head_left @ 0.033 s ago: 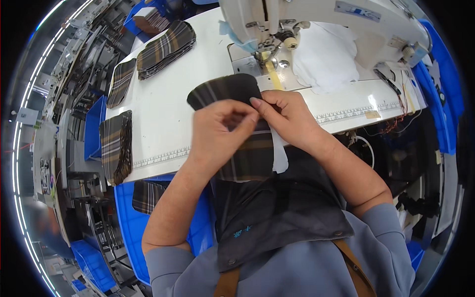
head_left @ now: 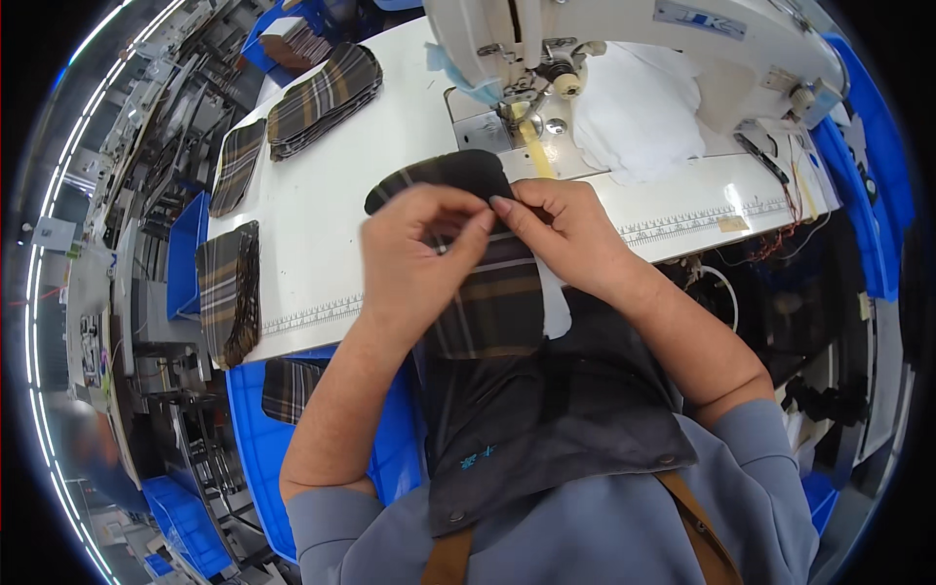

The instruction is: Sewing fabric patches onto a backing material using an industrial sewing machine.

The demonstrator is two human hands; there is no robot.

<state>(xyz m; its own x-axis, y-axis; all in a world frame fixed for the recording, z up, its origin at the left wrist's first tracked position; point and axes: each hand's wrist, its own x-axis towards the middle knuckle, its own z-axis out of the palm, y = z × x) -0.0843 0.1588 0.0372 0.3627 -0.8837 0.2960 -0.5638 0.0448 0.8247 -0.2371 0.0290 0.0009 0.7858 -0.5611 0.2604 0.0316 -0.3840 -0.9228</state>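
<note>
A plaid fabric piece [head_left: 492, 307], dark with brown and pale stripes, hangs over the table's front edge toward my apron. Its rounded upper end lies on the white tabletop below the sewing machine's needle area [head_left: 522, 112]. My right hand [head_left: 565, 229] pinches the piece at its right edge, between thumb and fingers. Over its left part is my left hand [head_left: 419, 253], slightly blurred, thumb and forefinger tips together close to the right thumb; what they grip is too small to make out. A white strip [head_left: 556, 302] shows behind the piece's right edge.
Stacks of plaid pieces lie at the table's far left [head_left: 327, 102] and near left corner [head_left: 229, 292]. White cloth [head_left: 639, 112] sits right of the needle. Black-handled snips [head_left: 760, 156] lie farther right. A blue bin [head_left: 263, 458] stands below the table's left side.
My left hand has shifted a little left, away from the right fingertips. The plaid piece's lower part now covers more of the white strip. My right hand stays nearly still.
</note>
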